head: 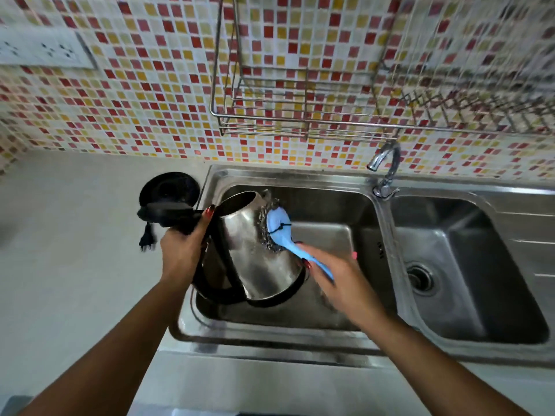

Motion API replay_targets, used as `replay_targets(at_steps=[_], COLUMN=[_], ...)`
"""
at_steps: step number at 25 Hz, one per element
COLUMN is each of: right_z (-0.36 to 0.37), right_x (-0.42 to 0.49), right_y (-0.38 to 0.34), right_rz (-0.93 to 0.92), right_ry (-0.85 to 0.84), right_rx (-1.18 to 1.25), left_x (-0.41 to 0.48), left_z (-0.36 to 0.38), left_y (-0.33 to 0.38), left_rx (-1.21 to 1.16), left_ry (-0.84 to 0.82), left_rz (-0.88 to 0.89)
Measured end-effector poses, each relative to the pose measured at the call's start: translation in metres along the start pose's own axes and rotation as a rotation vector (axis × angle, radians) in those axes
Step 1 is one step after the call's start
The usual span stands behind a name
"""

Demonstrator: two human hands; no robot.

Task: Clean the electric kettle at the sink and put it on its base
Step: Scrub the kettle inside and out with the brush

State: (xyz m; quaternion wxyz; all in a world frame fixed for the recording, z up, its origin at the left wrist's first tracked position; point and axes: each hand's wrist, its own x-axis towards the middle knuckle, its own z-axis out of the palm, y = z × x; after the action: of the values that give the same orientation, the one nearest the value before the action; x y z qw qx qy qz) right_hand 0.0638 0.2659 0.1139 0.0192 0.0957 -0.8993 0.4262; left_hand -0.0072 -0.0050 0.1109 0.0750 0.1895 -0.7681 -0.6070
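- We scrub the outer wall of the kettle [258, 253] over the left bowl of the sink [270, 172]. Rinsing and seating it look yet to come.
- Left hand [183, 247] is clenched round the top of the black handle. It tilts the kettle so the mouth points away from us and the bottom toward us.
- Right hand [336, 274] grasps the blue shaft of the scrubber [277, 226], whose wire pad presses the kettle's right flank below the spout.
- Done well, we judge: short strokes along the steel, a firm left grip against the push, the body turned to reach every side, and the bottom contacts spared from water.
- Kettle sits between both hands. The left fingers wrap its handle; the right fingers lie just beside its bottom rim, and we cannot tell if they touch.
- Base [169, 190] stands on the counter just left of the sink, with its plug [147, 237] loose nearby.
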Motion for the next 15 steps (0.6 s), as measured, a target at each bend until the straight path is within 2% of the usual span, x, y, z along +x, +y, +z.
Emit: replay_targets(at_steps=[3, 5, 8, 10, 12, 15], right_z=[-0.019, -0.023, -0.023, -0.031, -0.033, -0.018], right_x=[0.006, 0.021, 0.004, -0.013, 0.0, 0.002], right_y=[0.011, 0.003, -0.002, 0.01, 0.014, -0.016], right_rz=[0.049, 0.013, -0.096, -0.044, 0.01, -0.152], right_ry=[0.088, 0.156, 0.113, 0.052, 0.083, 0.129], right_rx=[-0.088, -0.089, -0.124, -0.13, -0.147, -0.306], left_x=[-0.005, -0.009, -0.012, -0.014, -0.017, -0.021], left_z=[-0.002, 0.001, 0.004, 0.004, 0.005, 0.01], left_y=[0.01, 0.015, 0.016, 0.02, 0.024, 0.031], left_rx=[-0.058, -0.078, -0.088, -0.092, -0.069, -0.082], left_ry=[-0.014, -0.044, -0.054, -0.057, -0.064, -0.059], left_rz=[-0.012, -0.021, -0.048, -0.048, -0.043, -0.063])
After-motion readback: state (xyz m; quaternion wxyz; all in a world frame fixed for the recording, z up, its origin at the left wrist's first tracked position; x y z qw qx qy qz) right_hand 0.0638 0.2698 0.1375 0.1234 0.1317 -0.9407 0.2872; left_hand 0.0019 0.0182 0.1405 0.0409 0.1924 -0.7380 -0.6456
